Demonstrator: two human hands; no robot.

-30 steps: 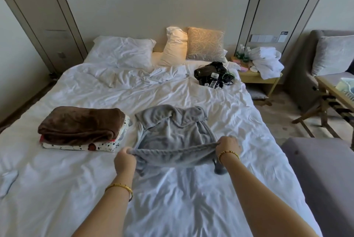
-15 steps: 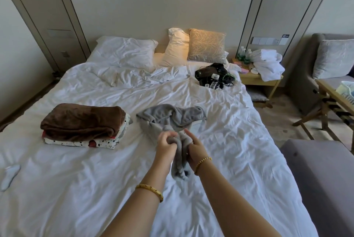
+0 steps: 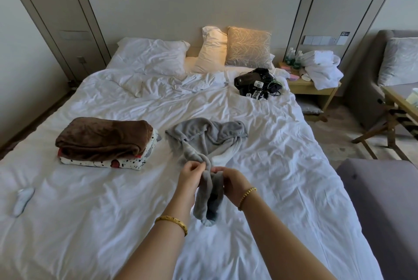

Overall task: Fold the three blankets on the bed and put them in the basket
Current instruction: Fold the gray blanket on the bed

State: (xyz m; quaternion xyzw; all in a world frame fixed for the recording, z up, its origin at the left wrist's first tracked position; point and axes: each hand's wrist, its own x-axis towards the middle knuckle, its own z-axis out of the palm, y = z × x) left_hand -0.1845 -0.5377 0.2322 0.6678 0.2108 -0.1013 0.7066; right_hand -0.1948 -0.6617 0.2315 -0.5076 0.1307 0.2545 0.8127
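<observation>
Both hands, left hand point(image 3: 191, 174) and right hand point(image 3: 230, 181), pinch the soft grey fleece blanket point(image 3: 207, 144) corners together mid-fold; next, lay it flat on the white bed point(image 3: 271, 144).

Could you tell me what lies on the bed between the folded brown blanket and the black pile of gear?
In the head view, only rumpled white sheet lies between the brown blanket and the black gear; the grey blanket sits nearer, off that line.
</observation>
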